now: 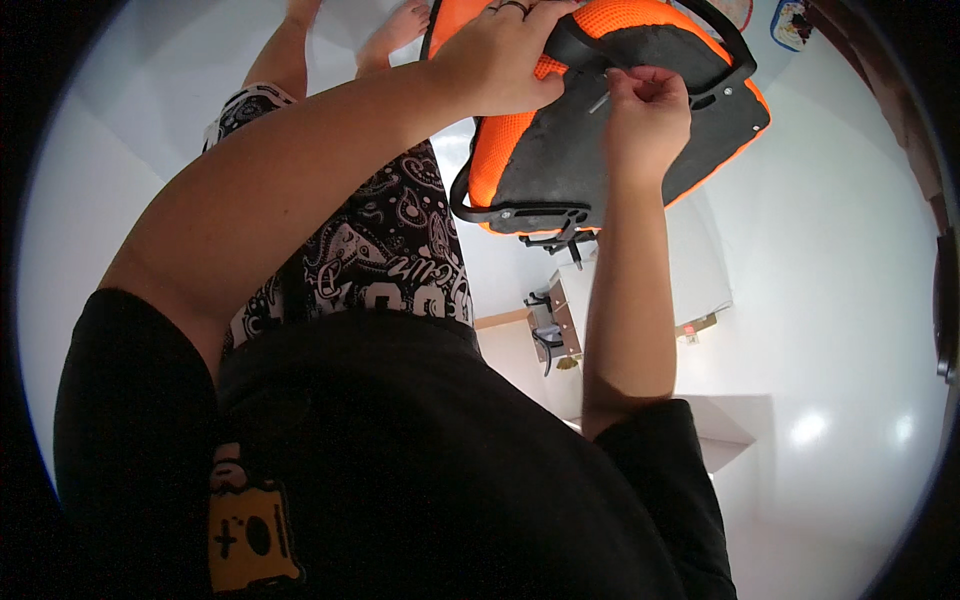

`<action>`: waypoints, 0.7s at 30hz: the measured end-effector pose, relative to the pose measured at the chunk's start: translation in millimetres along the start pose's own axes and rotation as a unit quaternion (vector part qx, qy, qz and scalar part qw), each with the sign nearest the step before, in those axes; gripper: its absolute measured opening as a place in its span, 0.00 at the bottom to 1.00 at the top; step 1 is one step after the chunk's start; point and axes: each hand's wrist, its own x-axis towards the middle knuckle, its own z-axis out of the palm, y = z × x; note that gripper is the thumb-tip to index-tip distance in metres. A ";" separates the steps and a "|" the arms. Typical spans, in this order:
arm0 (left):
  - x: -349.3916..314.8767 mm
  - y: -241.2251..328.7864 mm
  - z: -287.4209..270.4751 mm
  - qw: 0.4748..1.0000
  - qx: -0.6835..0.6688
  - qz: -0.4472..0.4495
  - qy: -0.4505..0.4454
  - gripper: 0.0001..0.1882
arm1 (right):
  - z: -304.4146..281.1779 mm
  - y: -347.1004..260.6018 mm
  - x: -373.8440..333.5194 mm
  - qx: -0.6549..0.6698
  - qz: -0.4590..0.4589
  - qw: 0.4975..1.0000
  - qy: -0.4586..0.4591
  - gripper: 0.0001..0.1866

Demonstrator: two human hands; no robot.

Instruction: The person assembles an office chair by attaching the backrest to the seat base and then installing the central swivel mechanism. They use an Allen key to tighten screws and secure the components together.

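Note:
An orange mesh office chair point(500, 150) lies overturned in front of me, with the black underside of its seat point(560, 165) facing up. My left hand point(500, 60), wearing a dark ring, grips the chair around a black bar point(578, 45) at the far edge; its thumb rests on the orange mesh. Close to that bar, my right hand point(650, 105) pinches a thin metal rod point(598, 103) over the underside. Whether the rod is a bolt or a hex key I cannot tell. Black armrests point(735, 50) are fixed at both sides of the seat, with screw heads showing.
My bare foot point(405, 25) is on the pale floor point(820, 250) at the far left. Beyond the seat's near edge are a brown cabinet point(566, 318) and a dark chair point(545, 340). A colourful item point(790, 25) lies at the far right.

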 end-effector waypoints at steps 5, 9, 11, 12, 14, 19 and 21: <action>-6.4 0.9 17.4 0.986 0.133 0.049 0.087 0.32 | 19.0 19.2 -7.0 0.140 0.087 0.985 0.058 0.07; -5.2 9.1 33.5 0.974 0.188 0.112 0.052 0.40 | 19.1 32.6 -8.9 0.194 0.103 0.976 0.014 0.04; 3.7 15.7 36.8 0.971 0.220 0.088 0.007 0.41 | 6.2 41.1 -9.4 0.089 0.007 0.996 -0.024 0.03; 7.6 13.8 40.3 0.964 0.245 0.102 0.004 0.38 | 1.4 48.3 -8.8 0.046 -0.060 0.996 -0.040 0.04; 9.8 12.9 35.2 0.960 0.257 0.109 -0.021 0.38 | -12.9 61.5 -2.9 -0.033 -0.209 0.974 -0.084 0.08; 17.2 7.2 28.8 0.940 0.281 0.193 0.020 0.28 | -32.5 46.3 18.4 -0.221 -0.466 0.852 -0.091 0.07; 21.1 6.1 28.7 0.936 0.282 0.210 0.004 0.26 | -31.4 41.1 24.9 -0.242 -0.511 0.821 -0.085 0.06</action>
